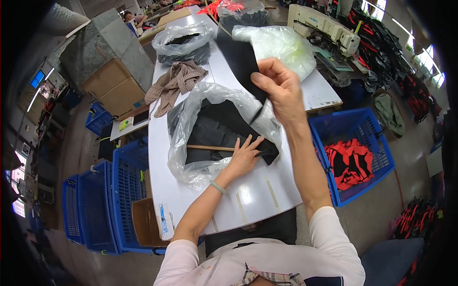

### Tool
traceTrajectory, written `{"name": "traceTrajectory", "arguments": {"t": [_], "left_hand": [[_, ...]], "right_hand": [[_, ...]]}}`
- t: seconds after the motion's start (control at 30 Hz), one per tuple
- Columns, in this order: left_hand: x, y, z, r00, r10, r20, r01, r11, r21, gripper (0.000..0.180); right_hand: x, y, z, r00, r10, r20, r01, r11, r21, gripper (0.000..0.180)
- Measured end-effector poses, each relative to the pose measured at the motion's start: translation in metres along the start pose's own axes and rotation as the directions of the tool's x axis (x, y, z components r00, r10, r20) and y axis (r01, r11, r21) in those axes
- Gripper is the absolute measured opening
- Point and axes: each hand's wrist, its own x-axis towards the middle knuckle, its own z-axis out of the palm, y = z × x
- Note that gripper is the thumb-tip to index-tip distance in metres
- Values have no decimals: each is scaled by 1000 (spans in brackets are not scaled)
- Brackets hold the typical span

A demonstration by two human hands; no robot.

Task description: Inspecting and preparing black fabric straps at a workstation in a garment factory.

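My right hand (282, 88) is raised above the white table, with thumb and fingers pinching the edge of a black fabric piece (238, 59). The piece stretches up and to the left from my fingers. Below it, a clear plastic bag (183, 128) lies spread around a stack of black fabric pieces (210, 125). My left hand (244, 156) rests on the right part of this stack, its fingers spread. A thin wooden stick (207, 148) lies across the stack, and its right end reaches that hand.
A checked cloth (179, 82) and another bag of black pieces (183, 47) lie farther back, near a pale plastic bundle (281, 45). Right of the table stands a blue crate (353, 186) with red-and-black pieces. More blue crates (98, 205) line the left side. A sewing machine (324, 28) stands back right.
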Motion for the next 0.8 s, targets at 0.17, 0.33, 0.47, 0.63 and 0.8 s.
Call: {"name": "traceTrajectory", "arguments": {"t": [0.17, 0.33, 0.47, 0.63, 0.8], "left_hand": [[-37, 29, -44, 954, -264, -140, -113, 113, -987, 27], [-69, 88, -77, 896, -377, -234, -222, 76, -972, 33], [-82, 104, -70, 880, -470, -62, -86, -29, -996, 36], [-96, 112, -63, 865, -495, 83, -14, -188, -982, 36], [-100, 105, -62, 881, -407, 242, 11, -494, -870, 37]], "right_hand": [[-67, -29, -27, 919, 390, -60, -354, 749, -560, 16], [-156, -1, -25, 815, 517, -262, -571, 637, -517, 11], [-188, 14, -8, 896, 371, -243, -442, 700, -561, 21], [-204, 16, 13, 980, 192, 56, -47, 492, -869, 37], [-211, 9, 25, 997, 81, -12, -51, 500, -865, 27]]}}
